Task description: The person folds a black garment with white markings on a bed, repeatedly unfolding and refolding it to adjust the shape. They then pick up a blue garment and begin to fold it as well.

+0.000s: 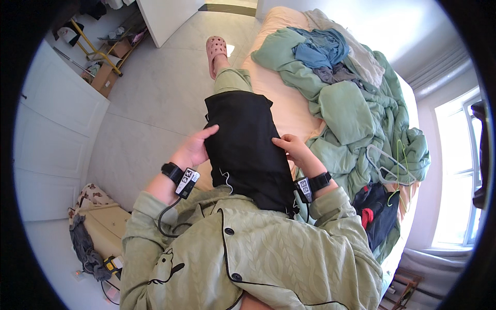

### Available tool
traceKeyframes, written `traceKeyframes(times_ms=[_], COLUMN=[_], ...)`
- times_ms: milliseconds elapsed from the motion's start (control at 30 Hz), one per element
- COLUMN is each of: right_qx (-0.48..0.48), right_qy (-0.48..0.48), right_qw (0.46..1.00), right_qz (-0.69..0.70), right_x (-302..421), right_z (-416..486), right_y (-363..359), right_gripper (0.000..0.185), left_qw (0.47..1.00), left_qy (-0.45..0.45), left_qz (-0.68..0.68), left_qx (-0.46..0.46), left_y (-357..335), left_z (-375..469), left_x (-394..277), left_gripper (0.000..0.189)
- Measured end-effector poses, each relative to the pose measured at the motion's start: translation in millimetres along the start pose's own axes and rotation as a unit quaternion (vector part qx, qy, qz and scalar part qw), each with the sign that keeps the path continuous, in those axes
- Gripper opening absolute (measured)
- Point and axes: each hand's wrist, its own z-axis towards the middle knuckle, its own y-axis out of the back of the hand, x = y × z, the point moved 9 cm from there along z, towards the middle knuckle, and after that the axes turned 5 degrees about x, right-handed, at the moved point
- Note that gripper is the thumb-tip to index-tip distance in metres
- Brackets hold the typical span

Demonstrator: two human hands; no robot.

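A folded black garment (244, 135) lies flat across my lap and thigh, its long side running away from me. My left hand (197, 145) grips its left edge, thumb on top and the other fingers partly hidden beneath. At the opposite edge my right hand (292, 149) pinches the cloth between thumb and fingers. A loose white thread or cord (227, 179) shows on the garment's near part. Each wrist wears a strapped device with a black cable.
To my right, the bed (283, 93) bears a rumpled green quilt (347, 112), blue clothing (323, 46), a white hanger (381, 170), a green hanger (399, 174) and dark clothes (381, 213). A beige cabinet (104, 224) stands at left. Cardboard boxes (104, 79) sit by a yellow-framed rack (95, 52).
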Motion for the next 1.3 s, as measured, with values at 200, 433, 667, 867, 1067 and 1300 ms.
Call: traceKeyframes(times_ms=[200,433,667,867,1067,1300], right_qx=[0.076,0.127,0.098,0.114,0.088,0.077], right_qy=[-0.09,0.046,0.157,0.257,0.041,-0.045], right_qw=[0.988,0.939,0.962,0.92,0.964,0.974], right_qz=[0.103,0.315,0.203,0.272,0.248,0.206], right_x=[3.3,94.8,213.3,213.5,22.3,-18.5], right_z=[-12.7,-30.6,-16.5,-32.2,-69.8,-52.8], right_y=[-3.7,13.9,40.3,37.7,-12.0,-12.6], right_gripper=[0.036,0.021,0.015,0.016,0.03,0.026], left_qw=[0.993,0.977,0.959,0.919,0.901,0.984], left_qy=[0.011,-0.115,-0.194,-0.284,0.047,0.143], left_qz=[0.116,0.179,0.208,0.275,0.43,0.065], left_qx=[-0.025,0.003,-0.011,0.005,0.036,-0.078], left_y=[-22.3,-81.2,-118.9,-129.9,-34.8,35.4], left_z=[-8.6,-20.5,7.1,-17.3,-69.0,-52.5], left_x=[2.0,-89.0,-191.3,-202.5,-27.0,53.8], left_gripper=[0.051,0.038,0.025,0.026,0.04,0.047])
